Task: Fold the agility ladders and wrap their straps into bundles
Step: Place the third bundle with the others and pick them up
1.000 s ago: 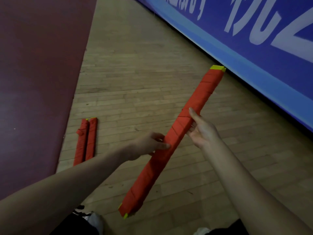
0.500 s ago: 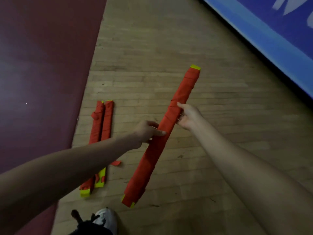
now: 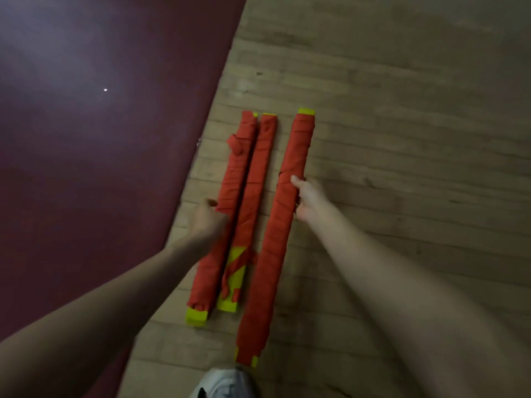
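Nearest, the toe of a white shoe (image 3: 227, 383) shows at the bottom edge, on the wooden floor (image 3: 402, 139). Just beyond it begins the held ladder bundle (image 3: 275, 245), a long bar wrapped in red strap with yellow at both ends, running away and leaning slightly right. The right arm reaches in from the lower right, almost straight. The right hand (image 3: 309, 201) clasps this bundle past its middle from the right side, thumb over the top and fingers curled underneath. I cannot tell if the bundle touches the floor.

Left of it, near but apart, the middle bundle (image 3: 255, 191) and the leftmost bundle (image 3: 238, 173) lie side by side, touching; the middle one has loose strap and bare yellow at its near end. The left hand (image 3: 205, 222), blurred, is at the leftmost bundle's middle with bent fingers; its grip cannot be made out. A maroon surface (image 3: 86, 139) fills the far left.
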